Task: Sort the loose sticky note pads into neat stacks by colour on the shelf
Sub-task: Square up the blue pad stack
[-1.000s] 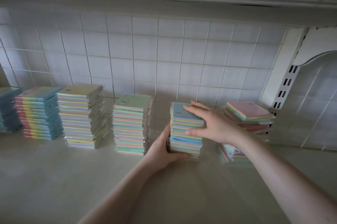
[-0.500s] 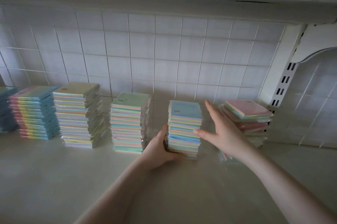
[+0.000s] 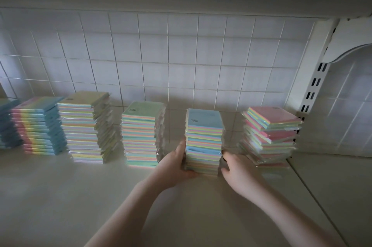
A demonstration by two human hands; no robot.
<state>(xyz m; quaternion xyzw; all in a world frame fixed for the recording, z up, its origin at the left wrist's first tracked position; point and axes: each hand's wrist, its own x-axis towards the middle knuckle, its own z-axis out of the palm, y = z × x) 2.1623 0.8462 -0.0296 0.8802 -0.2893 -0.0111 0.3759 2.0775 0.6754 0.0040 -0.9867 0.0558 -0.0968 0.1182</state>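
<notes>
Partly hidden, the right hand [image 3: 238, 168] sits at the lower right side of the blue-topped stack [image 3: 204, 140]: its fingertips pass behind the stack's edge, so whether they curl onto the pads or only press flat cannot be told. The left hand [image 3: 176, 163] clasps the opposite lower side, thumb up along the left face and fingers wrapped under the front bottom corner. Between the two hands the stack stands upright on the shelf [image 3: 60, 196], its lower pads slightly offset from the upper ones.

Just to the right of the grip, close behind the right hand, the pink-topped stack [image 3: 270, 136] is ragged, pads fanned at different angles, and its bottom pads blur into the shelf surface. Left of the grip, near but apart from the left hand, stands the green-topped stack [image 3: 142, 136]; beyond it is the taller yellow-topped stack [image 3: 86, 126], then a rainbow-edged stack [image 3: 39, 126], and farthest out a blue stack [image 3: 8, 122] cut off by the picture's left edge. Printed marks on the top pads are too small to read. Plastic wrap glints along several pad edges.

Behind everything runs a white tiled wall [image 3: 161, 61]. Beyond the pink-topped stack a slotted upright [image 3: 314, 89] carries a curved bracket [image 3: 354, 45], which runs out of view at the right edge.
</notes>
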